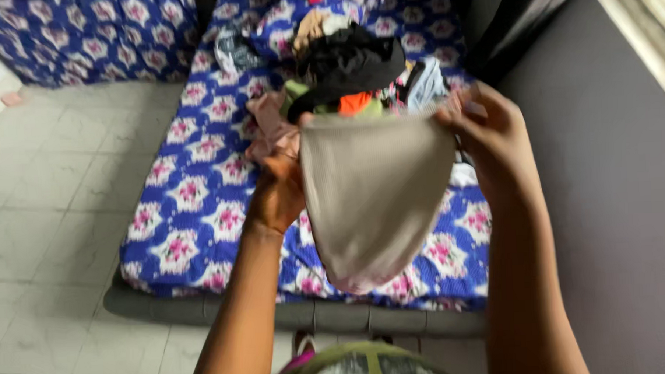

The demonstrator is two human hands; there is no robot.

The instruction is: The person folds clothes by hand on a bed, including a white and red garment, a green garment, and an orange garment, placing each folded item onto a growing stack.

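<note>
Beige cloth between both hands' fingers

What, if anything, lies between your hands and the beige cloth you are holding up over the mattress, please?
Nothing visible does. The left hand and right hand already pinch the top corners of the beige cloth, which hangs free in front of the clothes pile.

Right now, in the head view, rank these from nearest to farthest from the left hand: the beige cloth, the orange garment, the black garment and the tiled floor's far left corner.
1. Beige cloth: held by the left hand, at centre.
2. Orange garment: just above the cloth's top edge.
3. Black garment: on top of the clothes pile.
4. Tiled floor corner: far left.
</note>
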